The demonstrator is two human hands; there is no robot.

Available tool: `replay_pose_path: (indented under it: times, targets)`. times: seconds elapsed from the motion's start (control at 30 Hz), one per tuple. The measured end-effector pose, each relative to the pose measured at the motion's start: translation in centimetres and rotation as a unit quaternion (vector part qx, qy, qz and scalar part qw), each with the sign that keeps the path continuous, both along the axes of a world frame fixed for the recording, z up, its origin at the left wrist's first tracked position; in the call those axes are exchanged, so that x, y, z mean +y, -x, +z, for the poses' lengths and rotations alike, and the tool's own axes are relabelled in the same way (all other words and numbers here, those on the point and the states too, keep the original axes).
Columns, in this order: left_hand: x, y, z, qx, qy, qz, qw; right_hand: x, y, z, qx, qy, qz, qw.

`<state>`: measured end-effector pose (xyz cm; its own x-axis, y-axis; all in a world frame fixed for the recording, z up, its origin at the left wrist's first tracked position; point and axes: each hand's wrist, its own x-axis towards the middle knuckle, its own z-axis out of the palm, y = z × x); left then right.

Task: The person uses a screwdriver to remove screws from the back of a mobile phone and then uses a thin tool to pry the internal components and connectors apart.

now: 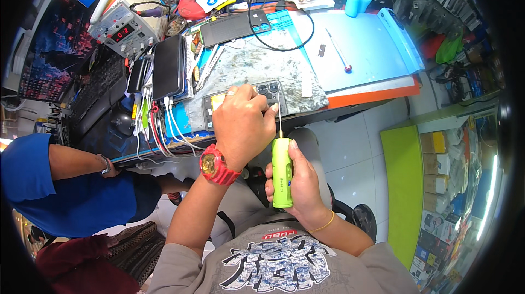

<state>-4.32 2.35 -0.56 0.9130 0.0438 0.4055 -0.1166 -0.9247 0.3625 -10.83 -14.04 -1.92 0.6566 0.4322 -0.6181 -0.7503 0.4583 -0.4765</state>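
Note:
A smartphone (276, 96) with its rear camera lenses showing lies on a stained grey work mat (246, 62) at the bench's front edge. Over its middle, my left hand (243, 122) is closed with curled fingers, pressing on the phone and hiding much of it. The thumb points toward the camera end. My right hand (307, 187) is wrapped round a lime-green electric screwdriver (282, 176), held upright in the picture. Its thin bit (280, 116) reaches the phone's near edge beside my left thumb; the exact contact is too small to tell.
White charging cables (172, 122) hang over the front edge at left, near a black phone (168, 67). A dark phone back panel (232, 27) lies behind the mat. On a blue sheet (355, 48) at right rests a small screwdriver (342, 53). Another person (82, 184) stands at left.

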Motion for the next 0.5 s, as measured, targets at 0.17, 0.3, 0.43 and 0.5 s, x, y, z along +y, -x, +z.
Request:
replay_pose_path:
  times: [0.17, 0.3, 0.43, 0.5]
  targets:
    - [0.2, 0.0, 0.1, -0.001, 0.002, 0.002, 1.000, 0.2, -0.2, -0.2, -0.009, 0.005, 0.001, 1.000]
    - [0.0, -0.1, -0.1, -0.005, 0.004, 0.002, 1.000, -0.2, -0.8, -0.5, -0.015, 0.019, 0.002, 1.000]
    - [0.0, -0.2, -0.2, -0.010, -0.006, 0.010, 1.000, -0.8, -1.8, -0.1, -0.012, 0.041, 0.014, 0.999]
    - [0.0, -0.3, -0.2, -0.011, -0.016, 0.013, 1.000, -1.6, -2.4, -0.1, -0.019, 0.047, 0.028, 0.998]
